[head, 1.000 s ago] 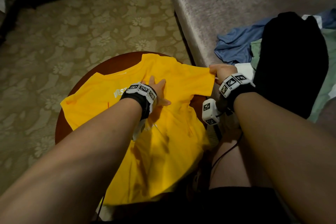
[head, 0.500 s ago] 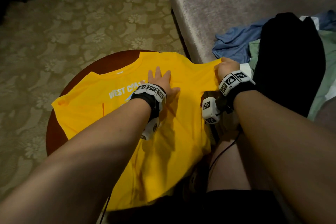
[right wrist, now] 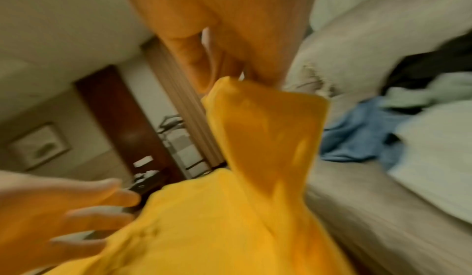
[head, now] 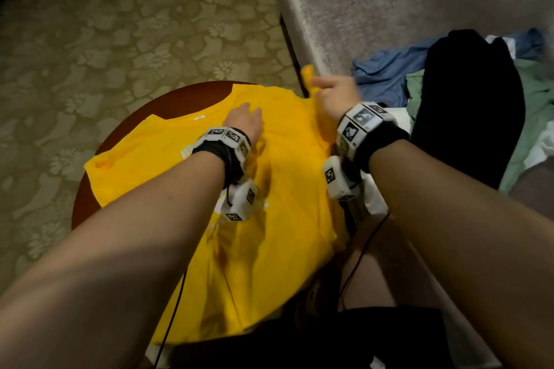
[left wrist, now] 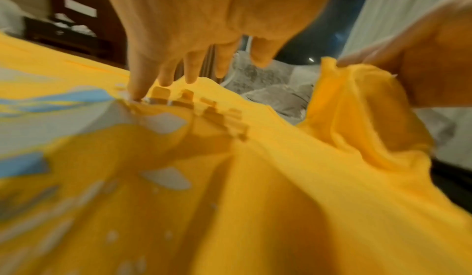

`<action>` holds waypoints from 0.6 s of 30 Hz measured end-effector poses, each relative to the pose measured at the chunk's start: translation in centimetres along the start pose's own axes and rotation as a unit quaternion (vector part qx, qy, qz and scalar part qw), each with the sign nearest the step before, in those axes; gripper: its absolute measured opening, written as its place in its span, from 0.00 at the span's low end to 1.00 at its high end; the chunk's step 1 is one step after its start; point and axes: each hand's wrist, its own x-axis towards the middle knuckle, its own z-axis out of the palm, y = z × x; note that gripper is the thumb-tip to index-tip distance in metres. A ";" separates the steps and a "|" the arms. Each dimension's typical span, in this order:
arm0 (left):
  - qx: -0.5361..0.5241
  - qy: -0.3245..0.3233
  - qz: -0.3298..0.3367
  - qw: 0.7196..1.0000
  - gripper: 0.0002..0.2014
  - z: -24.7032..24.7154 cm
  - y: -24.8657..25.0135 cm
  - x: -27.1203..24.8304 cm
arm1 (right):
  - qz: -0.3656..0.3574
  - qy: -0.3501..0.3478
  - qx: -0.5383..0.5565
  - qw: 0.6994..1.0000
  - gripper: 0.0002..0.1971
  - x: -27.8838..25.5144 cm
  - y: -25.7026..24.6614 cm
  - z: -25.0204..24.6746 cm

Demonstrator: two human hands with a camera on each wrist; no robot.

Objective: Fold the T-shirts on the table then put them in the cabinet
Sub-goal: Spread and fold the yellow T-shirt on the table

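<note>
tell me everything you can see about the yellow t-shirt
The yellow T-shirt looks like soft cotton, with a white and light blue print on the chest, mostly hidden. It lies front up on the round brown table, collar away from the person, hem hanging over the near edge. One sleeve lies flat; the right hand pinches the other and lifts it. The left hand presses flat near the collar.

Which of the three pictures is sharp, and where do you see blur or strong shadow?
Head view: dim but mostly sharp; the right hand is smeared, and the forearms shade the yellow T-shirt. Left wrist view: the shirt's print blurs toward the edges. Right wrist view: blurred throughout, the room tilted.
</note>
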 end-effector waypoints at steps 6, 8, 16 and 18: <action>-0.153 0.049 -0.060 0.985 0.32 -3.0 -1.4 -1.6 | 0.039 -0.057 0.167 0.984 0.13 -1.5 -4.0 1.6; -0.151 0.017 -0.051 0.987 0.33 -2.8 -2.2 -1.9 | 0.052 -0.003 0.096 0.994 0.14 -1.4 -3.0 0.6; -0.034 -0.012 -0.005 0.999 0.23 -1.9 -3.7 -2.0 | 0.011 -0.150 -0.299 0.942 0.11 -2.0 0.6 2.6; 0.006 0.051 -0.028 0.998 0.24 -2.7 -4.3 -2.5 | -0.010 -0.154 -0.347 0.925 0.15 -1.5 0.6 3.6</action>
